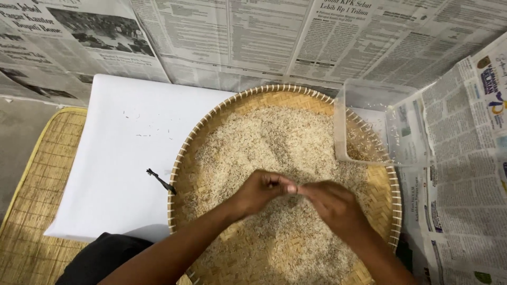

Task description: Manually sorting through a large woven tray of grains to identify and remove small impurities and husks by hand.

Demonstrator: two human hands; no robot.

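The hands meet fingertip to fingertip over the rice: the left hand (261, 190) and right hand (330, 203) are both pinched closed, though what they grip is too small to tell. The pale, husk-flecked rice (264, 142) fills a round woven bamboo tray (182, 158). A clear plastic tub (369, 124) rests on the tray's far-right rim. White paper (116, 163) with a small black tool (160, 180) lies left, over a straw mat (37, 211); printed newspaper sheets (296, 37) cover the floor beyond.
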